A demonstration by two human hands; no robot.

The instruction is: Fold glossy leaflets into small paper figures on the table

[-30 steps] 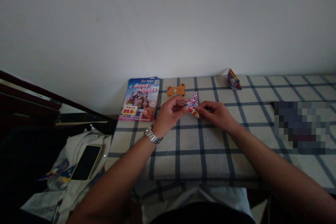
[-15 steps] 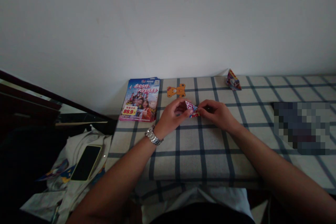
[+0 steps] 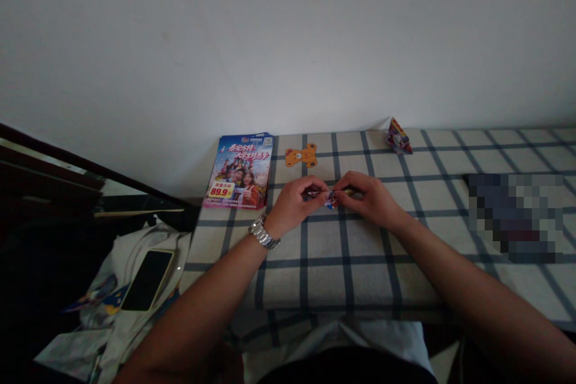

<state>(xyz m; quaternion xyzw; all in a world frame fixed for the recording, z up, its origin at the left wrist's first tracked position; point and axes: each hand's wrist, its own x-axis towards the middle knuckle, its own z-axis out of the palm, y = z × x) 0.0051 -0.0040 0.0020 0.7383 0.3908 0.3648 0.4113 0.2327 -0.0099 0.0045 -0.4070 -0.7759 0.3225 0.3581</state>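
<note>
1. Left hand (image 3: pixel 299 201): thumb and forefinger pinched on the left part of the folded paper; a silver wristwatch (image 3: pixel 264 234) encircles the wrist.
2. Right hand (image 3: pixel 372 199): thumb and forefinger pinched on the right part of the same piece. The fingertips of the two hands lie close together; whether they touch cannot be told.
3. Folded paper (image 3: pixel 330 200): small, printed in red, white and blue, largely hidden by the fingers, about midway between the far and near edges of the surface (image 3: pixel 279 282). Whether it touches the cloth below is unclear.
4. Stack of flyers (image 3: pixel 240 171): at the far left corner of the surface, the top sheet marked 89.9.
5. Bear cutout (image 3: pixel 301 156): orange, flat, near the far edge, between the stack and the hands.
6. Folded paper form (image 3: pixel 399 138): pointed, upright, at the far edge, beyond the right hand and well apart from it.
7. Dark item (image 3: pixel 513 216): toward the right of the surface, its details obscured by pixelation.
8. Phone (image 3: pixel 148 280): beyond the left edge, dark screen upward, on pale crumpled material (image 3: pixel 130 240).
</note>
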